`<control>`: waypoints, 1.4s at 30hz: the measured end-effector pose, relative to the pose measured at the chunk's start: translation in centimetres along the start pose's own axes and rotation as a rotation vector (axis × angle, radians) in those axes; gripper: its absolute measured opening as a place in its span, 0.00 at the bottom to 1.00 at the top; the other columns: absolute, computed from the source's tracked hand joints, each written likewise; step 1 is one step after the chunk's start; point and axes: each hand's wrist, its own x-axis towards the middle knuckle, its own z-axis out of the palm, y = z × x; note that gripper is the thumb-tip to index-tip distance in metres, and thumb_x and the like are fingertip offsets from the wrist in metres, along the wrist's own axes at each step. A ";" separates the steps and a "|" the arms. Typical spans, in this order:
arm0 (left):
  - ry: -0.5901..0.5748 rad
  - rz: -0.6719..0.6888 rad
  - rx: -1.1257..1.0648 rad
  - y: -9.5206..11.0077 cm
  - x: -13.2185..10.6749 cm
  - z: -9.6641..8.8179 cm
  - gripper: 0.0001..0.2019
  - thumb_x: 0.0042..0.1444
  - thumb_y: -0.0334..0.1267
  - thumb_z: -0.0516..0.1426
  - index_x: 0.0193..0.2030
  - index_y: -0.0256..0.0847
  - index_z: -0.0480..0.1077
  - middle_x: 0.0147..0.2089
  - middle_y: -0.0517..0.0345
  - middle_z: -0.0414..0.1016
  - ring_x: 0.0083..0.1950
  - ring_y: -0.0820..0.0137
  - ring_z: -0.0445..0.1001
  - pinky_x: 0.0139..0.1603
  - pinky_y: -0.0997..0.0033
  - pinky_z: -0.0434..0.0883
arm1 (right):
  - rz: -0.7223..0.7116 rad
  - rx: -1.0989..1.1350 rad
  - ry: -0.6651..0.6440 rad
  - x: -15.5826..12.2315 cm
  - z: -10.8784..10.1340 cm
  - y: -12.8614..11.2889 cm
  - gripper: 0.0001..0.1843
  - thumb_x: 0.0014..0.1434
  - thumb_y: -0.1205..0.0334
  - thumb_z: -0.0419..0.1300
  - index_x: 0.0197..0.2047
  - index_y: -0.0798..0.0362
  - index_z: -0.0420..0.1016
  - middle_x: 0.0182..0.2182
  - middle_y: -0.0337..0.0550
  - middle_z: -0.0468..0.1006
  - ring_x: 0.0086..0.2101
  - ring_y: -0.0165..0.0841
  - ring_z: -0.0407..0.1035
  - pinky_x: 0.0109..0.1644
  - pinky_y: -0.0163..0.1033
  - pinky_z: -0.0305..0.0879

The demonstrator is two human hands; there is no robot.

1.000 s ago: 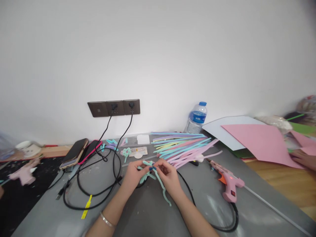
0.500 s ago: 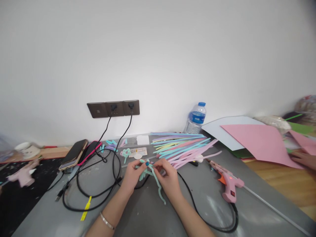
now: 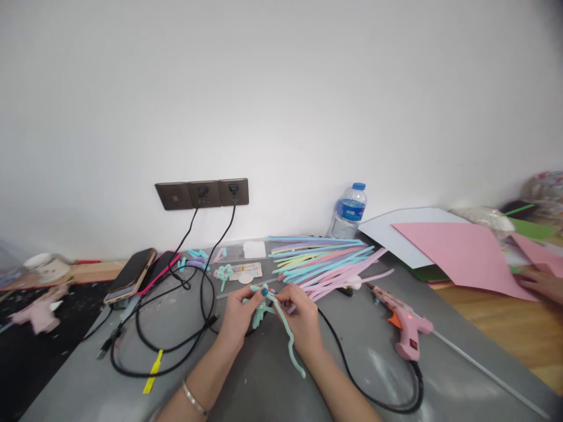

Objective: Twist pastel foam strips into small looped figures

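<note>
Both hands meet over the grey table around a mint-green pipe cleaner (image 3: 288, 334), one end of which trails down in a wavy line toward me. My left hand (image 3: 241, 310) pinches its bent upper part between thumb and fingers. My right hand (image 3: 299, 313) is closed on the same pipe cleaner, its fingertips partly hidden. Below the fingers hangs a bunched green looped part (image 3: 261, 313). Just behind my left hand lies a finished-looking mint-green flower shape (image 3: 225, 273) of bent pipe cleaner.
Loose pastel pipe cleaners (image 3: 323, 258) lie behind my hands. To the right are a pink glue gun (image 3: 409, 331) and pink paper (image 3: 461, 252); a water bottle (image 3: 350, 210) stands by the wall. Black cables (image 3: 141, 372) and phones (image 3: 132, 275) lie left. Another person's hand (image 3: 543, 283) rests far right.
The trailing end of the pipe cleaner has swung slightly right and lower. Both my hands stay close together, with small finger shifts; the bunched green part shows more.
</note>
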 end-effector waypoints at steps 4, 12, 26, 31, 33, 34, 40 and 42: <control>0.054 -0.016 0.029 0.0 0.2 -0.2 0.18 0.43 0.52 0.64 0.27 0.36 0.78 0.20 0.60 0.71 0.21 0.75 0.63 0.23 0.78 0.58 | -0.007 0.045 -0.099 0.3 -0.4 0.1 0.03 0.57 0.65 0.59 0.37 0.48 0.72 0.29 0.40 0.72 0.29 0.35 0.64 0.35 0.39 0.62; -0.075 -0.001 0.065 0.2 0.0 -0.2 0.19 0.44 0.53 0.64 0.23 0.35 0.76 0.20 0.59 0.71 0.21 0.76 0.62 0.22 0.79 0.57 | 0.012 0.175 -0.107 0.6 -1.1 -0.2 0.04 0.59 0.64 0.58 0.32 0.49 0.73 0.31 0.42 0.70 0.34 0.37 0.66 0.40 0.41 0.61; -0.244 0.077 0.090 0.0 0.0 -0.4 0.18 0.47 0.47 0.63 0.39 0.35 0.79 0.31 0.52 0.79 0.32 0.67 0.74 0.35 0.72 0.69 | 0.510 0.667 -0.183 0.4 -0.5 1.0 0.12 0.56 0.51 0.61 0.31 0.50 0.67 0.23 0.34 0.67 0.22 0.29 0.64 0.25 0.32 0.59; -0.246 0.056 0.077 0.2 0.0 -0.4 0.17 0.47 0.46 0.63 0.39 0.35 0.77 0.29 0.54 0.79 0.31 0.68 0.74 0.32 0.74 0.69 | 0.615 0.840 -0.173 0.2 -0.3 2.0 0.14 0.52 0.53 0.66 0.32 0.50 0.67 0.24 0.33 0.69 0.22 0.28 0.67 0.25 0.32 0.60; -0.232 0.038 0.056 0.5 -0.1 -0.3 0.16 0.46 0.46 0.64 0.38 0.36 0.77 0.27 0.56 0.77 0.28 0.70 0.74 0.29 0.76 0.67 | 0.647 0.870 -0.188 0.2 -0.2 2.1 0.14 0.52 0.53 0.66 0.33 0.51 0.67 0.23 0.34 0.70 0.22 0.28 0.67 0.25 0.31 0.60; -0.228 0.025 0.048 0.6 -0.1 -0.3 0.16 0.46 0.45 0.64 0.37 0.36 0.76 0.26 0.57 0.77 0.27 0.71 0.73 0.28 0.77 0.66 | 0.659 0.877 -0.186 0.2 -0.2 2.1 0.14 0.52 0.53 0.66 0.33 0.51 0.67 0.23 0.34 0.71 0.22 0.28 0.67 0.25 0.31 0.60; -0.376 -0.016 0.003 1.1 -0.1 -0.6 0.13 0.46 0.44 0.65 0.32 0.36 0.73 0.30 0.54 0.79 0.31 0.67 0.77 0.31 0.74 0.69 | 0.717 0.936 -0.195 0.5 -0.5 1.2 0.16 0.48 0.53 0.69 0.32 0.52 0.68 0.21 0.32 0.70 0.20 0.26 0.66 0.24 0.31 0.61; -0.439 -0.010 -0.005 1.3 -0.1 -0.8 0.12 0.47 0.43 0.65 0.32 0.37 0.71 0.29 0.54 0.80 0.32 0.66 0.78 0.33 0.72 0.71 | 0.761 0.989 -0.252 0.5 -0.7 0.9 0.16 0.48 0.54 0.69 0.32 0.52 0.69 0.22 0.32 0.70 0.21 0.26 0.66 0.24 0.30 0.62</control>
